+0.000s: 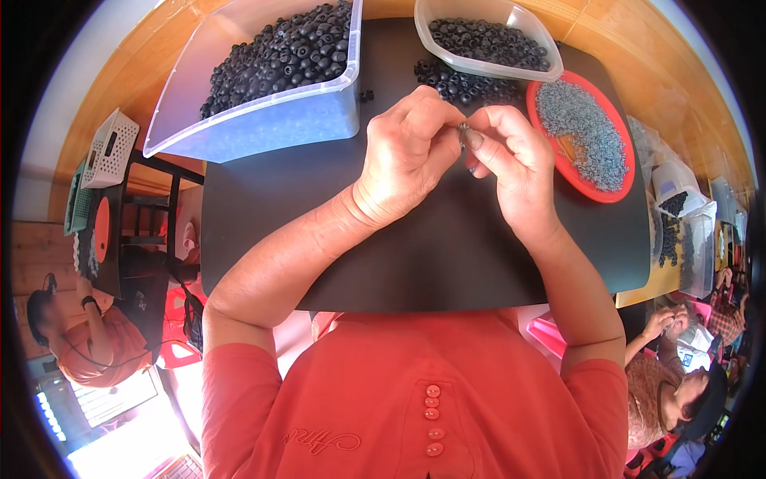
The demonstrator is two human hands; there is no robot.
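Observation:
My left hand (407, 148) and my right hand (515, 160) meet above the far part of the dark table (399, 267). Thumb and fingers of both are pinched together around a small grey piece (463, 137), mostly covered by the fingertips; its exact kind cannot be made out. Close beyond them lies a loose pile of small black round pieces with holes (467, 86). Beside my right hand is a red oval tray (625, 152) spread with many small, clear grey-blue pieces (594, 132).
A large translucent bin (279, 120) of black round pieces stands at the far left. A smaller clear tub (487, 70) of them sits at the far edge. People work at both sides, one at left (104, 343), another at right (650, 391). White baskets (112, 152) stand at left.

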